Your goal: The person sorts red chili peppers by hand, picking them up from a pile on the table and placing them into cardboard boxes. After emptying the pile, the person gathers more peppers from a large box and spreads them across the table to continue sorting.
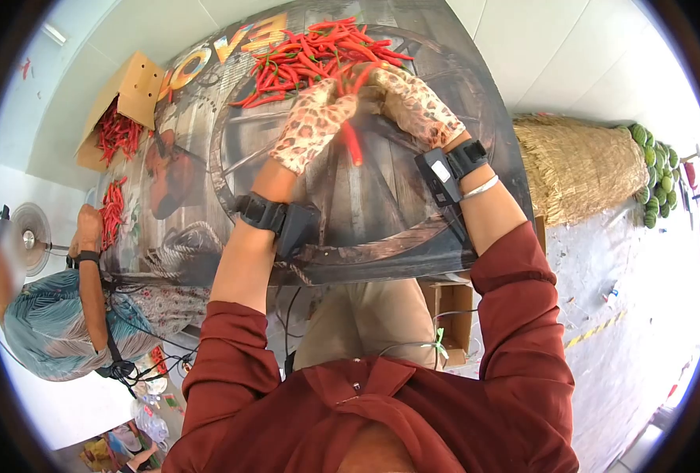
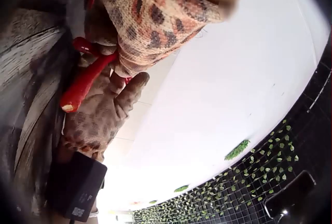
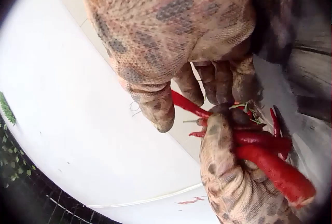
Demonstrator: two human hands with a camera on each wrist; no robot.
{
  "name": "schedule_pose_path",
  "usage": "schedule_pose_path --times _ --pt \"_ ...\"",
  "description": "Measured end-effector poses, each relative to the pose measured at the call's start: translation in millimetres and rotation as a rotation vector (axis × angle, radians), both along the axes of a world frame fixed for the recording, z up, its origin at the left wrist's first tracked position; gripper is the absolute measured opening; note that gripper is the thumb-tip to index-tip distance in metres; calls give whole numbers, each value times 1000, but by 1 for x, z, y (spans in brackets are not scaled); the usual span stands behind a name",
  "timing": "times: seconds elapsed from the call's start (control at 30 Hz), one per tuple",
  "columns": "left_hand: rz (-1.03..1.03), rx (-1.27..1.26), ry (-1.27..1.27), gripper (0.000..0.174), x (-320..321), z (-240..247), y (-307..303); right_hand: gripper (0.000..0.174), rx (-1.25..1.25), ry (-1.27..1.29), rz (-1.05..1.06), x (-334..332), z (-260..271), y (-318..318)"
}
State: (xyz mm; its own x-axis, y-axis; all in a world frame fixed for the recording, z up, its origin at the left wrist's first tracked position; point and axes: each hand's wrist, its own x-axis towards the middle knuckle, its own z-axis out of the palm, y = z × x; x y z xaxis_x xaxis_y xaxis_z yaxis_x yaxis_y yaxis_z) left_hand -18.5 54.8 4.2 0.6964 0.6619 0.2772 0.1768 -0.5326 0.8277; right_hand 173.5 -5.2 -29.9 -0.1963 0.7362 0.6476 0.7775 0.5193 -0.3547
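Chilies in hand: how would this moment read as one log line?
left hand: holds chilies | right hand: close by, grip unclear | pile: on table

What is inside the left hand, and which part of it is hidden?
The left hand holds red chilies; at least two thick ends stick out in the right wrist view. The hand covers their middles, so the exact number cannot be told.

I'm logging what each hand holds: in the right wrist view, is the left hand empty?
No, the left hand has several red chilies in its grip, their ends sticking out.
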Motion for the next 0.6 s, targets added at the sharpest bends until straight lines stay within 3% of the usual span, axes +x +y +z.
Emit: schedule_pose_path --times 0.07,0.1,0.13,0.2,0.23,0.3,0.43,0.5,0.6 --pt "106 119 180 26 11 -5 2 29 -313 779 342 -12 11 -13" --pt "104 71 99 31 13 -9 -2 29 -528 1059 370 -17 24 -18" --pt "101 69 98 31 14 -11 -2 29 -529 1059 366 -15 28 -19" --pt "107 -2 129 29 14 -14 -1 30 -225 -72 -90 -9 31 -18" --pt "107 -4 131 29 12 -13 -2 30 -227 -70 -90 -5 19 -10" --pt "172 -238 24 22 9 -5 -3 36 -631 1510 766 -5 -1 5" --pt "195 -413 -88 20 8 13 -6 30 -665 1651 676 -13 16 -14" --pt "170 -373 -74 26 11 11 -7 34 -50 15 75 -5 12 -13" --pt "139 -252 -47 32 16 1 -2 38 -168 -16 8 -5 13 -19"
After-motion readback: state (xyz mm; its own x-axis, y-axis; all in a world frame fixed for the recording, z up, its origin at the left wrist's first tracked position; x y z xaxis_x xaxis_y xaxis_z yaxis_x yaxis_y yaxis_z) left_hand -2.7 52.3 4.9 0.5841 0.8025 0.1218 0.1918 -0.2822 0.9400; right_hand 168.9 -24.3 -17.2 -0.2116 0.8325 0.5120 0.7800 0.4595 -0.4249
